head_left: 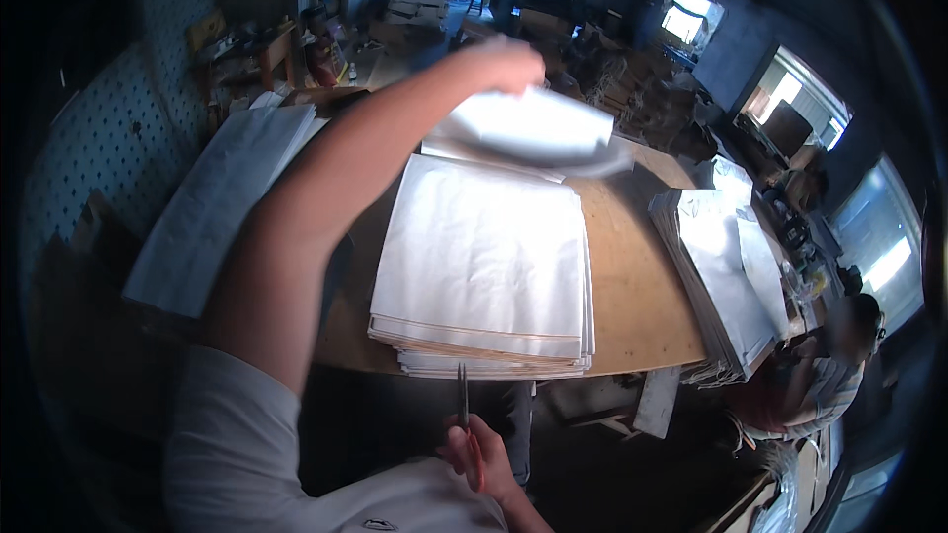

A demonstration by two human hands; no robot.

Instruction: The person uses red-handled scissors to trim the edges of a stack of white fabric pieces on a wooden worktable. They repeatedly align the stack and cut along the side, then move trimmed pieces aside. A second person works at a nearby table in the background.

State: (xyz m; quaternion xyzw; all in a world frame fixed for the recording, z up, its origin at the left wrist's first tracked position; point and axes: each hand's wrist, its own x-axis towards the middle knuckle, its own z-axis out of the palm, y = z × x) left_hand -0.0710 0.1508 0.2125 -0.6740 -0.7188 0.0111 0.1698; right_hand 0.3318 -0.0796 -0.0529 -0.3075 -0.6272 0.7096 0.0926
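Note:
My left hand (509, 66) is stretched out over the far side of the table, closed on the edge of a white paper sack (533, 123) that is smeared by motion. In front of it lies a thick stack of white paper sacks (484, 252), with a brown stitched line along the near edge. Close to my body, my right hand (481, 454) is wrapped round red-handled scissors (472, 449). Their blades point up and away, just below the stack's near edge.
The wooden table (642, 316) carries another pile of white sacks (716, 257) at the right. More long white sheets (222, 202) lie at the left. A person (820, 375) sits at the right. Brown piles (642, 89) fill the back of the room.

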